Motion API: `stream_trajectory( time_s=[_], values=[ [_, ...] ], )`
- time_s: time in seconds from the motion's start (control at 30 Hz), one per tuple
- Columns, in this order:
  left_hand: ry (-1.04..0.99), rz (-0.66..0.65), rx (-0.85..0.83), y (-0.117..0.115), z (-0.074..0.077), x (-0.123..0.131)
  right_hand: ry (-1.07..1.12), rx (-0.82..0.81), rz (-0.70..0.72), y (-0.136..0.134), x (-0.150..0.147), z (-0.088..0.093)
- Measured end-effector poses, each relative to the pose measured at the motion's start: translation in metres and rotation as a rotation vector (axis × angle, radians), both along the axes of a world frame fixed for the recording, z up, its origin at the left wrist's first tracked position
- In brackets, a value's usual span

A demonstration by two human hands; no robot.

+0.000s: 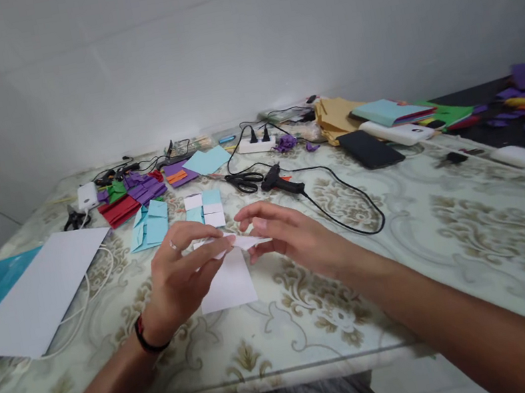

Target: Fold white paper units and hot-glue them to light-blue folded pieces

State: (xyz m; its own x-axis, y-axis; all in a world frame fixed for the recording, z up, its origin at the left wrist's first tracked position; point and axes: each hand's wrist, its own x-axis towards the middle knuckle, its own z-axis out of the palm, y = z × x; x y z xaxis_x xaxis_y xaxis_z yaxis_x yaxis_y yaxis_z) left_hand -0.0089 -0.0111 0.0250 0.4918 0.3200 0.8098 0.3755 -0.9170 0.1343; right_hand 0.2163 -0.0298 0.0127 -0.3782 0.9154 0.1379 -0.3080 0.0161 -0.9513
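Observation:
A small piece of folded white paper (250, 240) is held above the table, its pointed end toward the right. My left hand (178, 269) pinches its left part between thumb and fingers. Around the pointed end is my right hand (289, 232), its fingers curved and apart; whether they touch the paper I cannot tell. Beneath both hands a flat white sheet (227, 284) lies on the patterned tablecloth. Just beyond the left hand are folded light-blue paper pieces (149, 224) and a blue-and-white folded piece (204, 208).
Black scissors (244, 182) and a corded glue gun (283, 181) lie beyond my hands. A power strip (257, 144) stands at the back. A dark phone (370, 149) lies right, a large white sheet (45, 289) left, and purple folded papers (145, 188) back left.

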Motion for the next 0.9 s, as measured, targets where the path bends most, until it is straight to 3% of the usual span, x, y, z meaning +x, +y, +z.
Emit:
stream_trajectory(
  time_s=[0.1, 0.17, 0.23, 0.33, 0.43, 0.53, 0.7, 0.9],
  values=[
    [0.071, 0.025, 0.123, -0.001, 0.000, -0.001, 0.040, -0.119, 0.069, 0.001, -0.002, -0.004],
    [0.107, 0.022, 0.077, -0.002, -0.001, 0.000, 0.030, -0.061, 0.049, 0.002, -0.002, -0.005],
    [0.114, -0.002, -0.093, -0.001, -0.002, 0.000, -0.016, 0.053, -0.052, 0.001, -0.001, -0.004],
    [0.032, -0.082, -0.490, 0.001, -0.002, 0.000, -0.182, 0.197, -0.189, -0.003, -0.001, 0.001],
    [-0.022, -0.088, -0.815, 0.001, -0.002, -0.002, -0.327, 0.309, -0.227, -0.008, -0.004, 0.004],
    [-0.001, -0.059, -0.981, -0.001, -0.002, -0.002, -0.396, 0.383, -0.236, -0.011, -0.006, 0.005],
    [-0.109, -0.028, -1.012, -0.003, -0.001, -0.002, -0.545, 0.424, -0.246, -0.009, -0.004, 0.006],
    [0.052, -0.006, -0.979, -0.003, 0.003, 0.001, -0.598, 0.429, -0.245, -0.008, -0.003, 0.006]
  ],
)
